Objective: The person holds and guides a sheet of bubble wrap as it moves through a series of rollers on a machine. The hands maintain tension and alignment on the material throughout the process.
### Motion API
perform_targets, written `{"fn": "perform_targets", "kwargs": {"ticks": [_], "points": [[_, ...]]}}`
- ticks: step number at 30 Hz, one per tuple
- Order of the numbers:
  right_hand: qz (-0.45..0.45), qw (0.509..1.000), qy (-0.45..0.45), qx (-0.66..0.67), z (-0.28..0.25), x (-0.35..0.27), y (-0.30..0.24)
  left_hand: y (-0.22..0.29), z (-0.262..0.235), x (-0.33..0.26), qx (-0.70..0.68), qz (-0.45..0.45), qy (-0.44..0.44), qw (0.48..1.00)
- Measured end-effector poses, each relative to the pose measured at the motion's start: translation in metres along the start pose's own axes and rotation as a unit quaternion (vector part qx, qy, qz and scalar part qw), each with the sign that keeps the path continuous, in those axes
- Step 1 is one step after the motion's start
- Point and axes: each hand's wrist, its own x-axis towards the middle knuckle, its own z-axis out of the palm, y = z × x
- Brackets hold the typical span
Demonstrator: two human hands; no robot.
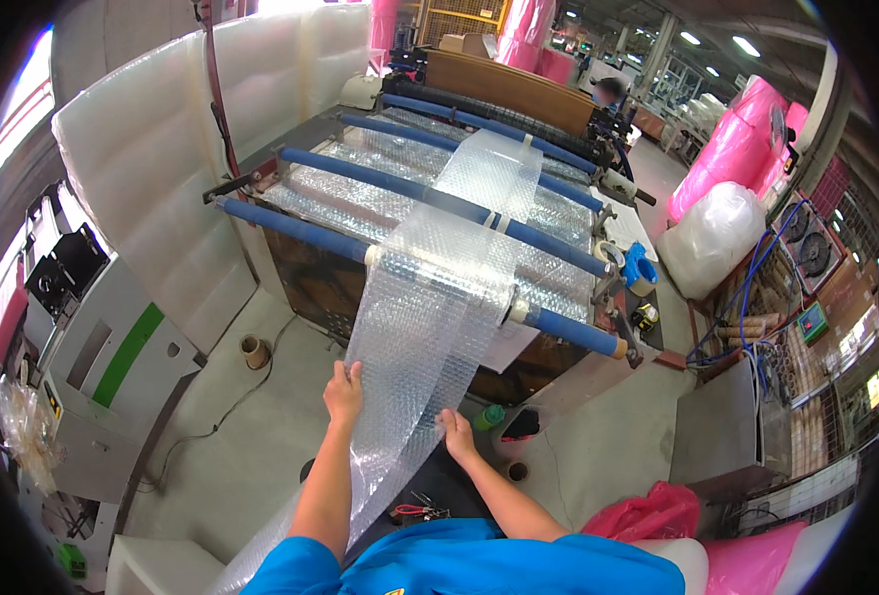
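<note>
A long strip of clear bubble wrap (439, 288) runs from the machine's blue rollers (300, 230) down toward me. My left hand (343, 392) grips the strip's left edge. On the right edge, my right hand (456, 432) pinches the sheet a little lower. The strip hangs on past my arms to the lower left. More bubble wrap lies flat across the machine bed between the rollers.
A grey and green cabinet (112, 367) stands at left, with white padded panels (152, 149) behind it. A cardboard core (253, 351) sits on the concrete floor. Pink and white film rolls (727, 169) are piled at right. Scissors (414, 511) and a green bottle (490, 417) lie near my feet.
</note>
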Motion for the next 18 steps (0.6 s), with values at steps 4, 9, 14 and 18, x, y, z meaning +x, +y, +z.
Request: {"fn": "perform_targets", "kwargs": {"ticks": [4, 9, 14, 18], "points": [[-0.019, 0.989, 0.062, -0.132, 0.004, -0.001, -0.01, 0.001, 0.006, -0.001, 0.002, -0.003, 0.014, 1.0], [0.035, 0.985, 0.081, -0.148, 0.012, -0.013, -0.022, -0.003, 0.006, -0.003, -0.009, 0.011, 0.031, 0.999], [0.072, 0.993, 0.048, -0.086, 0.006, -0.012, -0.029, -0.006, 0.007, -0.001, -0.01, 0.015, 0.014, 1.0], [0.05, 0.995, 0.043, -0.074, 0.004, -0.017, -0.036, -0.011, 0.005, 0.003, -0.054, -0.012, -0.012, 0.998]]}}
